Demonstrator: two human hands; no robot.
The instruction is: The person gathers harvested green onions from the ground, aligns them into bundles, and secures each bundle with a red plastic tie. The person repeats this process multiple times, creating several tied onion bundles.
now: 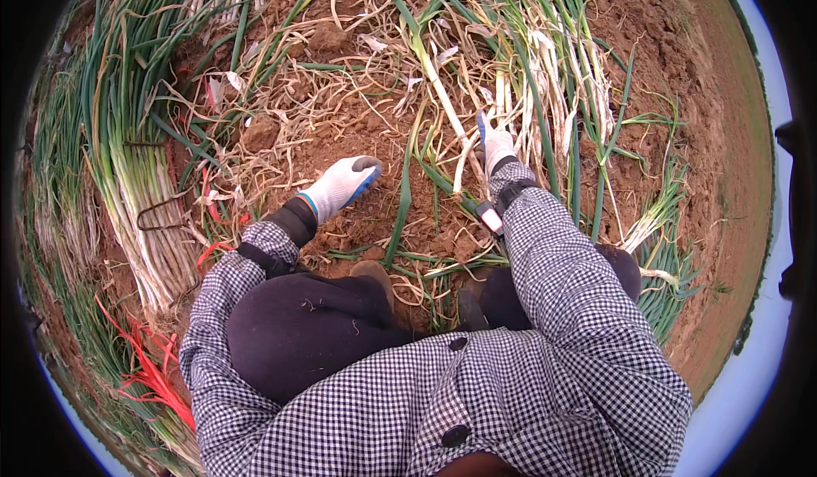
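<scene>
My left hand [343, 186], in a white knit glove with a blue-coated palm, hovers over bare soil with its fingers together. I see nothing in it, though its palm side is partly hidden. My right hand [496, 142], gloved alike, is at the near end of a loose pile of green onions [542, 87], one finger stretched forward. A single green onion with a long white stalk [440, 91] slants down just left of that hand. Whether the right fingers grip a stalk is hidden.
To the left lies a large bundle of green onions [143, 202] with dark bands around it. Red plastic strips [153, 375] lie nearby. Dry peeled leaves [300, 119] litter the soil ahead. More green onions [664, 266] lie beside my right knee.
</scene>
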